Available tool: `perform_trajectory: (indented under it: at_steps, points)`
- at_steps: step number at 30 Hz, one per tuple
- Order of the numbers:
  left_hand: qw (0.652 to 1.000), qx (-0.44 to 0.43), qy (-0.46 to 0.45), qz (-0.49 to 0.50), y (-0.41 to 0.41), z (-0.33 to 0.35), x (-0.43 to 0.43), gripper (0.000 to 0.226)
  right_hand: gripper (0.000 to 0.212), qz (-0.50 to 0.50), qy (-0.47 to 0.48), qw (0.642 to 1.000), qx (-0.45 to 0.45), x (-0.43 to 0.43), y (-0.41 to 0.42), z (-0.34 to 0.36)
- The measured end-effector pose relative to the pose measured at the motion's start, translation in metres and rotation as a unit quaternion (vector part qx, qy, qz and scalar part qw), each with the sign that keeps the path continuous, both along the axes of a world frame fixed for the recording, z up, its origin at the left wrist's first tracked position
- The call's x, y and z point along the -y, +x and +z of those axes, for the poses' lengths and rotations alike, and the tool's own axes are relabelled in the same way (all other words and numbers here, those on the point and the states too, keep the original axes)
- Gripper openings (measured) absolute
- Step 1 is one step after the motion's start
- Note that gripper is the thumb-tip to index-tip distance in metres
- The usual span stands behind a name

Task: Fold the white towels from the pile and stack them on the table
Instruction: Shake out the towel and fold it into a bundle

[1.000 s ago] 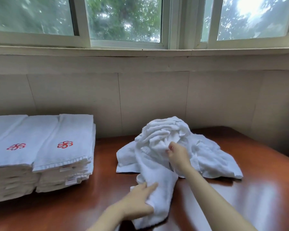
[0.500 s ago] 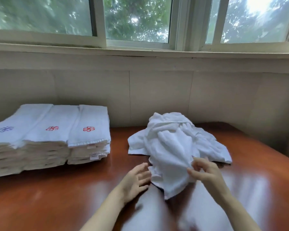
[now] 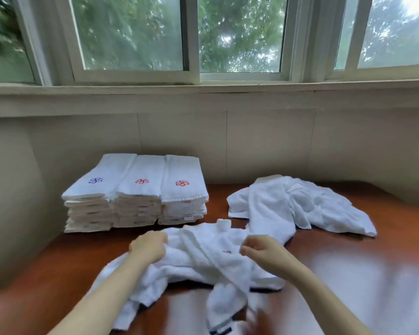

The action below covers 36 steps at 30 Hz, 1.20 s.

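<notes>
White towel (image 3: 203, 262) lies crumpled on the table (image 3: 353, 262) near you, left hand (image 3: 148, 247) and right hand (image 3: 261, 251) each gripping its far edge: draw them apart until flat, square the corners before folding.

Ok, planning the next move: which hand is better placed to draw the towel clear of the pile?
Right hand, probably. It sits at the end of the towel nearest the pile, which lies to the right; the left hand grips the far, left end.
</notes>
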<state>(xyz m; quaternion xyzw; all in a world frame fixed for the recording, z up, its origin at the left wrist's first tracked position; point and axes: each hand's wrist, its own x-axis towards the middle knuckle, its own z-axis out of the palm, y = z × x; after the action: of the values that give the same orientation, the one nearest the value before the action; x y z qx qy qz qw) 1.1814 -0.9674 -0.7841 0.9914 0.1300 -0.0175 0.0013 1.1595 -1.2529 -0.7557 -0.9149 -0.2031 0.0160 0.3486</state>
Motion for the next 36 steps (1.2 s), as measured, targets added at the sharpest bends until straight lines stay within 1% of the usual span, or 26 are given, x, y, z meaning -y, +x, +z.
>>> perform_trajectory:
  at_steps: [1,2,3,4,6,7,9,10,12,13,14,16,17,18,19,21,22,24,26,28,30,31,32,33,34,36]
  points:
    - [0.996,0.047,0.068,0.043,-0.005,-0.005,-0.012,0.043,0.016,-0.024,-0.033,0.999,-0.003,0.002,0.005,-0.010]
    - [0.989,0.086,0.100,0.065,-0.010,-0.009,-0.020,0.041,0.019,-0.037,-0.057,0.998,-0.009,0.001,0.010,-0.020]
    - [0.989,0.105,0.081,0.068,-0.012,-0.017,-0.026,0.042,0.024,-0.041,-0.071,0.997,-0.012,-0.002,0.013,-0.031]
    - [0.995,0.089,0.018,0.051,-0.013,-0.025,-0.029,0.043,0.030,-0.037,-0.078,0.996,-0.012,-0.008,0.015,-0.041]
    - [0.993,-0.001,-0.113,-0.030,-0.018,-0.041,-0.024,0.048,0.044,-0.010,-0.102,0.995,-0.020,-0.027,0.014,-0.060]
    - [0.988,-0.043,-0.132,-0.063,-0.025,-0.047,-0.018,0.051,0.050,0.013,-0.127,0.991,-0.035,-0.037,0.012,-0.069]
    - [0.988,-0.026,-0.127,-0.081,-0.034,-0.055,-0.017,0.047,0.055,0.046,-0.185,0.979,-0.070,-0.057,0.007,-0.085]
    - [0.987,-0.012,-0.136,-0.084,-0.038,-0.055,-0.020,0.042,0.052,0.048,-0.201,0.975,-0.079,-0.065,0.004,-0.091]
    - [0.976,-0.027,-0.192,-0.101,-0.043,-0.047,-0.026,0.034,0.038,0.014,-0.184,0.979,-0.081,-0.075,0.004,-0.091]
    - [0.963,-0.047,-0.237,-0.118,-0.044,-0.042,-0.030,0.030,0.033,-0.007,-0.170,0.982,-0.076,-0.078,0.006,-0.087]
    - [0.948,-0.074,-0.281,-0.132,-0.045,-0.036,-0.034,0.029,0.033,-0.021,-0.165,0.984,-0.066,-0.080,0.010,-0.082]
    - [0.918,-0.123,-0.347,-0.148,-0.046,-0.025,-0.040,0.034,0.034,-0.032,-0.157,0.986,-0.042,-0.085,0.022,-0.073]
    - [0.910,-0.121,-0.367,-0.149,-0.044,-0.022,-0.043,0.035,0.033,-0.042,-0.142,0.989,-0.031,-0.089,0.030,-0.068]
    - [0.907,-0.092,-0.385,-0.142,-0.039,-0.017,-0.047,0.034,0.032,-0.057,-0.123,0.991,-0.017,-0.095,0.039,-0.063]
    - [0.908,-0.041,-0.395,-0.132,-0.030,-0.013,-0.052,0.031,0.031,-0.073,-0.103,0.992,-0.002,-0.100,0.051,-0.057]
    - [0.920,0.073,-0.366,-0.119,-0.007,-0.005,-0.060,0.027,0.028,-0.108,-0.057,0.992,0.022,-0.112,0.080,-0.042]
    - [0.924,0.115,-0.343,-0.121,0.007,0.000,-0.063,0.027,0.025,-0.117,-0.038,0.992,0.035,-0.117,0.098,-0.033]
    - [0.930,0.171,-0.294,-0.141,0.040,0.008,-0.065,0.028,0.021,-0.129,-0.007,0.990,0.053,-0.130,0.142,-0.017]
    - [0.929,0.228,-0.245,-0.158,0.080,0.019,-0.067,0.027,0.019,-0.154,0.025,0.987,0.036,-0.145,0.192,0.000]
    - [0.928,0.265,-0.220,-0.142,0.129,0.034,-0.073,0.026,0.014,-0.155,0.048,0.986,0.025,-0.164,0.250,0.018]
    - [0.937,0.241,-0.237,-0.089,0.187,0.052,-0.088,0.030,0.019,-0.146,0.085,0.985,0.013,-0.183,0.307,0.033]
    - [0.940,0.219,-0.255,-0.056,0.217,0.061,-0.096,0.033,0.012,-0.139,0.113,0.984,-0.002,-0.192,0.334,0.035]
    - [0.943,0.196,-0.265,-0.030,0.247,0.069,-0.106,0.036,0.015,-0.129,0.147,0.980,-0.018,-0.200,0.362,0.032]
    - [0.950,0.172,-0.258,-0.020,0.274,0.073,-0.114,0.039,0.034,-0.114,0.183,0.975,-0.042,-0.207,0.387,0.024]
    - [0.959,0.152,-0.239,-0.026,0.298,0.076,-0.122,0.042,0.046,-0.092,0.212,0.970,-0.072,-0.212,0.408,0.015]
    - [0.969,0.135,-0.200,-0.057,0.340,0.074,-0.133,0.045,0.049,-0.041,0.231,0.966,-0.108,-0.219,0.442,-0.003]
